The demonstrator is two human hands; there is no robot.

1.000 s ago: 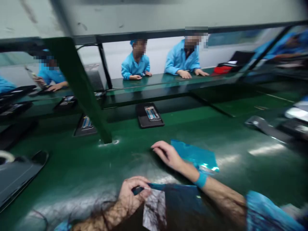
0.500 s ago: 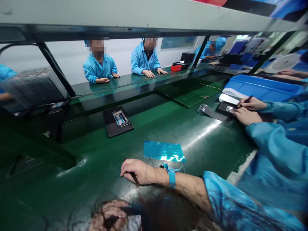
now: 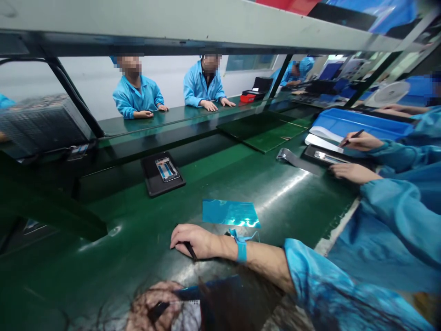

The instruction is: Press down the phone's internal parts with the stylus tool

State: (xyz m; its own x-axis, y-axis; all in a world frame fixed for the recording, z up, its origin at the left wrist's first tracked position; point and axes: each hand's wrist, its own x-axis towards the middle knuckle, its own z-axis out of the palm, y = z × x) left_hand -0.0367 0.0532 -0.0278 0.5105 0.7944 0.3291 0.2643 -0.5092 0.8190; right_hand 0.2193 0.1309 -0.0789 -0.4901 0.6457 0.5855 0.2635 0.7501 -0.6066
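The right hand point(image 3: 193, 241) is resting palm-down on the glossy green counter point(image 3: 138, 239), its fingers curling around a slim dark stick-like tool point(image 3: 190, 250) whose tip is poking out from under the palm toward six o'clock. The tool is looking stiff, light and narrow, so pinching it along the shaft near the tip should be steadying it best. At the bottom edge, around seven o'clock from that hand, the left hand point(image 3: 151, 305) is gripping a flat dark panel with a blue-tinted edge point(image 3: 206, 294); stray hair is blurring the view, so the exact grip is hard to read. The panel is seeming thin, rigid and likely fragile, better held by its edges than its face. At about one o'clock from the right hand, a sheet of teal film point(image 3: 230, 214) is lying flat on the counter, shiny, limp and probably clingy. Farther off at eleven o'clock, a black tray point(image 3: 161, 177) is carrying a small phone frame. A co-worker's hands point(image 3: 351, 172) are working at three o'clock.
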